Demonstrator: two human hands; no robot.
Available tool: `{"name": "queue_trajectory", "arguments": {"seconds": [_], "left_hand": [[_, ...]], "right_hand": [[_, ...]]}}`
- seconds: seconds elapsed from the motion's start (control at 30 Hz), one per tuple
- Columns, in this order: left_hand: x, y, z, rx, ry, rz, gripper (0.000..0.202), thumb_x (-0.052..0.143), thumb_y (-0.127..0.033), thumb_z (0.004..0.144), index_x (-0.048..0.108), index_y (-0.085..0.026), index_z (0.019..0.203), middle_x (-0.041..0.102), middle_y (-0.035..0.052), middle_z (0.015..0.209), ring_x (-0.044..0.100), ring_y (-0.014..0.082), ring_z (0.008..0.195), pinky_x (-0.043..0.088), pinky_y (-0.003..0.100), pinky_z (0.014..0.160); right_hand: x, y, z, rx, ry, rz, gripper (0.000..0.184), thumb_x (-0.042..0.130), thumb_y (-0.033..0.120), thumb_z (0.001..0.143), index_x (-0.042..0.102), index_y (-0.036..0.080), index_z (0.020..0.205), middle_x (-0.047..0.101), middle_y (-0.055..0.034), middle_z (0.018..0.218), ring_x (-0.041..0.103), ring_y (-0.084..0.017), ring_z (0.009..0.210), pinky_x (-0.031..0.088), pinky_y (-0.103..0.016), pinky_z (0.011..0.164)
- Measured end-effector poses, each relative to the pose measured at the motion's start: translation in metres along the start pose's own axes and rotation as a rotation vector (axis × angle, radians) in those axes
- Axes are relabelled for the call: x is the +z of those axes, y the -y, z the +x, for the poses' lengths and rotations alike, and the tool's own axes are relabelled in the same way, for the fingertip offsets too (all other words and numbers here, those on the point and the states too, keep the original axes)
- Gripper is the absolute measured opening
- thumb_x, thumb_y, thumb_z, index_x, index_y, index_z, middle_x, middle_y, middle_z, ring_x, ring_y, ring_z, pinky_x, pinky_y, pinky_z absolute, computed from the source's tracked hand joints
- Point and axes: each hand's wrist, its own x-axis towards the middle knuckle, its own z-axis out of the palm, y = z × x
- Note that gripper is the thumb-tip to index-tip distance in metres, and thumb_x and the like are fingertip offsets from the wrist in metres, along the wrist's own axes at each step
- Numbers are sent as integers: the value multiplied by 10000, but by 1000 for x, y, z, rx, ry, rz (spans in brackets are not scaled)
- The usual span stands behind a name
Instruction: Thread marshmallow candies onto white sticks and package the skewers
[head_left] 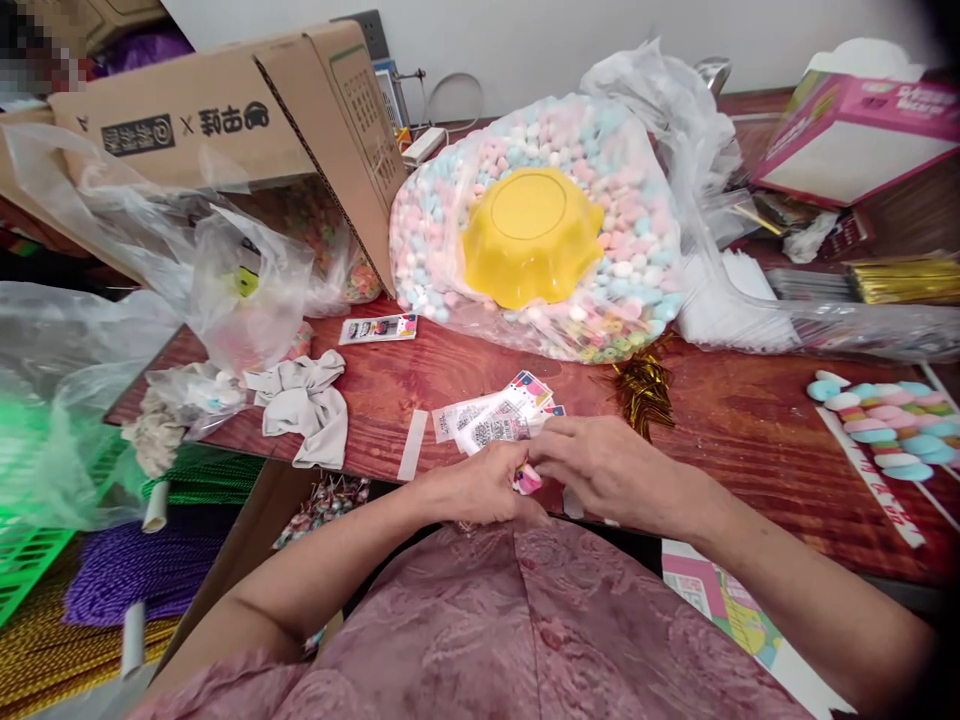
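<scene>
Close to my body, at the table's front edge, my left hand is closed around a small pink-and-white packet; only one end of it shows. My right hand meets it from the right, its bent fingers pressed together beside the packet, and what they pinch is hidden. Just beyond both hands lie several flat printed plastic sleeves with black codes and colourful ends, fanned over each other. A pile of gold twist ties lies past my right hand.
A large bag of pastel candies carries an upturned yellow bowl. Left of it stand a cardboard box and a grey cloth. Loose marshmallow-like candies lie at right. Below left hang purple cords.
</scene>
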Motion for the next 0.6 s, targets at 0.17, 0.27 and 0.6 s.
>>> {"name": "queue_trajectory", "arguments": {"seconds": [0.17,0.27,0.6], "left_hand": [[-9,1,-7,-52,-15,-102,463,812,-307,694,636,-177,1102,654,4,961,588,171,925,453,265,836],[-10,3,-10,-50,-31,-24,275,747,-280,771,650,-174,1006,662,3,955,594,168,946,443,266,871],[5,3,-17,-127,-147,349,392,661,-353,857,592,-219,1219,683,63,1085,623,251,1012,455,357,889]], "right_hand": [[-10,-21,-14,-106,-242,100,271,414,186,987,684,179,979,705,-42,857,629,-140,759,411,-254,681],[-7,-27,-20,-74,-265,36,269,426,231,997,680,175,928,719,-33,817,630,-139,700,393,-258,658],[-8,-26,-19,130,-52,-139,314,448,261,973,669,178,766,668,-28,646,574,-137,586,278,-281,582]]}}
